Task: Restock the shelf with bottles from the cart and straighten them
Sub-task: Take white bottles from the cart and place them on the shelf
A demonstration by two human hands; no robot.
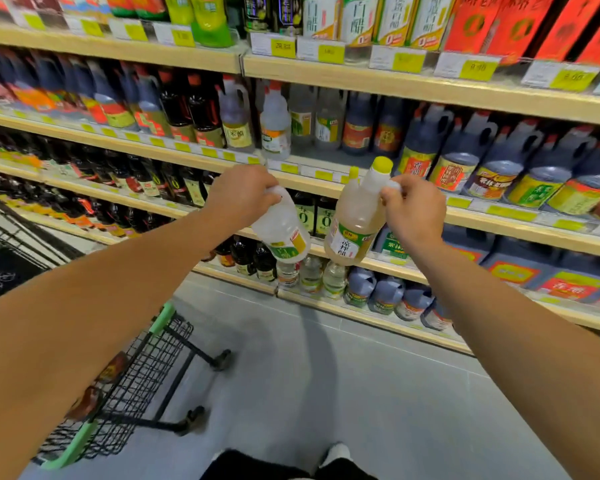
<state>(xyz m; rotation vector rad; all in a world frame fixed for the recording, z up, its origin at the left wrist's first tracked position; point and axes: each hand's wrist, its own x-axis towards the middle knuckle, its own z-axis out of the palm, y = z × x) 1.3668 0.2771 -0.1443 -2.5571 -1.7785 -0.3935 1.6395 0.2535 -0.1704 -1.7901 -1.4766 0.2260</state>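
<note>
Two bottles were in hand, raised toward the shelves. Nearest, at seven o'clock, the cart [125, 393] stood on the floor, its basket mostly hidden behind the left forearm, so what remained in it could not be counted; a reddish label showed through the wire. At the centre, the left hand [239, 197] was curled round the neck of a clear bottle [284, 233], covering its cap, the bottle hanging tilted. Just to its right, at about one o'clock, the right hand [414, 211] gripped the handle of a pale yellow bottle [355, 223] with a yellow cap, also tilted; the two bottles hung close but apart. Beyond, at twelve o'clock, a shelf [326, 174] held similar clear bottles with a gap beside them, probably the target. Judging by this, restocking was under way: neither bottle was yet placed, and straightening remained. Farther rows at ten o'clock were blurred, their labels unreadable.
</note>
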